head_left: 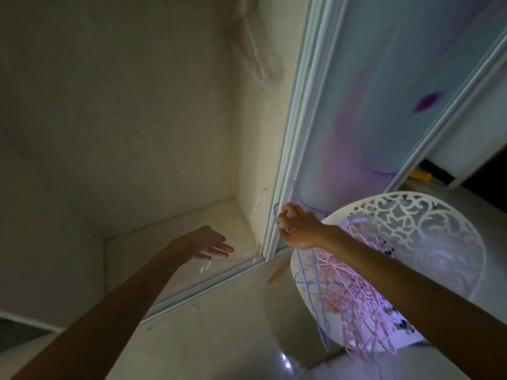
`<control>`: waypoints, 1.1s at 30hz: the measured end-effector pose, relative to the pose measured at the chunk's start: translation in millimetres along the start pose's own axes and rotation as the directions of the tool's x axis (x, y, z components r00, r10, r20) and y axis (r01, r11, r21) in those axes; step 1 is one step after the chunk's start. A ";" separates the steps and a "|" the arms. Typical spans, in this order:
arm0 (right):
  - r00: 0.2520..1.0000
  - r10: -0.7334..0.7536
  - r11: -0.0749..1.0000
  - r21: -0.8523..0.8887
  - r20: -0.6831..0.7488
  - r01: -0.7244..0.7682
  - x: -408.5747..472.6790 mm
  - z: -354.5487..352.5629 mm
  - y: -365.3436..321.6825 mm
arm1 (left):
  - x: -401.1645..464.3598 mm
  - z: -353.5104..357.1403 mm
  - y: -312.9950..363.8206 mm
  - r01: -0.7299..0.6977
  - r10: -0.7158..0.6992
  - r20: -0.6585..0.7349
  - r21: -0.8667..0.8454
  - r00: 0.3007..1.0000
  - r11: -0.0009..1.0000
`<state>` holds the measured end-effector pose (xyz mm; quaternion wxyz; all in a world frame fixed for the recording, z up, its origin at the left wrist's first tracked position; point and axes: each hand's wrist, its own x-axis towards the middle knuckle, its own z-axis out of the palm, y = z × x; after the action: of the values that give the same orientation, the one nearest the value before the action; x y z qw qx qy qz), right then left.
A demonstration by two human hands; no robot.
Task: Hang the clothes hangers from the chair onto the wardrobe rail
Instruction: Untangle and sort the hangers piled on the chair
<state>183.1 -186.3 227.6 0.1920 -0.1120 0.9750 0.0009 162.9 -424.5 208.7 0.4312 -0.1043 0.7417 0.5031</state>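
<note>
Clothes hangers: a tangled heap of thin pink and lilac pieces lies on the seat of the white fretwork chair, beside the sliding wardrobe door. The right hand pinches a lilac hanger near its hook, fingers curled round the wire; its body dangles into the heap. The left hand is spread flat, holding nothing, over the wardrobe floor. Judged light, springy and prone to snagging on neighbours; best taken at the hook's neck and lifted clear slowly. The rail is not in view.
</note>
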 end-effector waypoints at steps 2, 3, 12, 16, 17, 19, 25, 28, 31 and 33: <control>0.970 -0.023 0.979 -0.202 -0.242 -0.027 8.1 -15.9 -35.7 | -16.9 -28.5 -8.6 -0.026 0.024 -0.086 -0.024 0.996 0.999; 0.945 -0.016 0.964 -0.256 -0.326 -0.072 11.0 -25.6 -51.4 | -24.9 -41.3 -11.7 -0.042 0.038 -0.125 -0.027 0.991 0.999; 0.956 0.275 0.739 0.612 0.104 -0.280 61.6 -143.1 -121.7 | -106.9 -171.9 32.5 -0.295 0.196 -0.383 -0.219 0.903 0.930; 0.901 0.417 0.522 0.843 -0.121 -0.128 88.6 -180.6 -113.7 | -115.9 -214.1 67.0 -0.403 0.257 -0.404 -0.335 0.878 0.851; 0.884 0.444 0.477 0.874 -0.149 -0.092 97.3 -193.0 -113.0 | -116.2 -223.2 78.1 -0.420 0.262 -0.404 -0.375 0.877 0.827; 0.884 0.438 0.435 0.899 -0.164 -0.048 115.2 -215.7 -112.9 | -113.4 -238.6 94.9 -0.431 0.271 -0.379 -0.445 0.885 0.785; 0.890 0.331 0.536 0.839 -0.313 0.095 171.3 -276.6 -102.9 | -89.0 -265.1 152.3 -0.459 0.347 -0.304 -0.502 0.887 0.733; 0.843 0.310 0.666 0.733 -0.439 0.138 198.4 -313.8 -91.9 | -72.4 -272.3 183.2 -0.439 0.330 -0.296 -0.499 0.896 0.747; 0.798 0.304 0.745 0.652 -0.520 0.141 227.4 -350.1 -79.8 | -58.7 -281.8 211.2 -0.412 0.310 -0.278 -0.496 0.909 0.764; 0.774 0.292 0.765 0.623 -0.562 0.163 245.0 -372.0 -72.8 | -48.2 -288.5 226.5 -0.417 0.310 -0.286 -0.504 0.907 0.756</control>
<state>-161.0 -327.3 483.5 -0.1192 0.0027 0.9247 -0.3615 -95.5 -572.3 428.4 0.2050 -0.1242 0.6061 0.7584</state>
